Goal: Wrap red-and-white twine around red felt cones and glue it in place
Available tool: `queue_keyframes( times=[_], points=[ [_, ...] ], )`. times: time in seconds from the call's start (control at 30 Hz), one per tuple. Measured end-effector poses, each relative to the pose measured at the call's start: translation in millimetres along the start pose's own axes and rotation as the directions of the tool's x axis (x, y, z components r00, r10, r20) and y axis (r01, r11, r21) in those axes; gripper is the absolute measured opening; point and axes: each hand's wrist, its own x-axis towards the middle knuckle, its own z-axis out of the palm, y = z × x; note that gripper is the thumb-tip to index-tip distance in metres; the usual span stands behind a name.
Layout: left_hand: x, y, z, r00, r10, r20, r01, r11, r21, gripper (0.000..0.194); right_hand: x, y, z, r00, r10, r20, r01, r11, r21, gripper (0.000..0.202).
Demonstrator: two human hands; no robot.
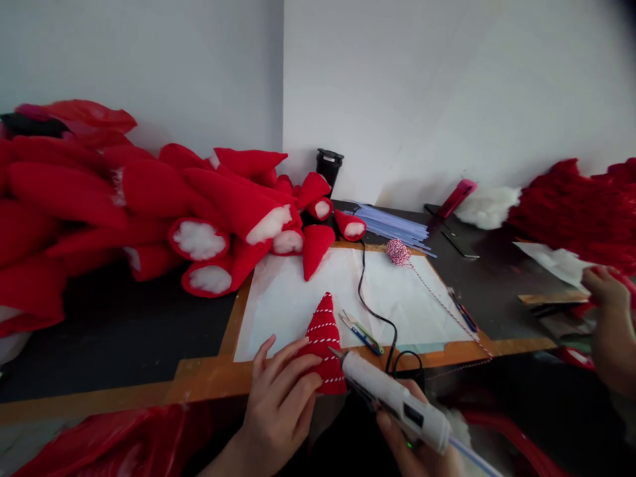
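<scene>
My left hand (283,397) grips a small red felt cone (325,331) at its left side, the fingers lying across it. Red-and-white twine winds round the cone in several spaced turns up to its tip. In my right hand (412,437) is a white hot glue gun (392,391), with a glue stick (472,457) coming out of its back end. The gun's nozzle points left and is at the cone's right face; whether it touches, I cannot tell. A pair of thread snips (365,333) lies beyond the gun.
Stuffed red cones (213,199) pile up at the left. White paper (392,285) covers a board, with a twine ball (397,252) and a black cord (362,285) on it. Glue sticks (392,225) lie behind. At right are a co-worker's hand (611,298) and red fabric (576,205).
</scene>
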Motion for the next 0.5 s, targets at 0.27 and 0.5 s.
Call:
queue_keyframes(
  times=[0.27, 0.5],
  points=[
    [-1, -3, 1.5, 0.999, 0.042, 0.011, -0.042, 0.999, -0.035, 0.023, 13, -7, 9, 0.997, -0.081, 0.009, 0.081, 0.996, 0.031, 0.017],
    [-3, -4, 2.1, 0.999, 0.052, 0.007, -0.051, 0.998, -0.042, 0.024, 7, 6, 8, 0.998, -0.005, -0.058, 0.006, 1.000, 0.013, 0.024]
  ],
)
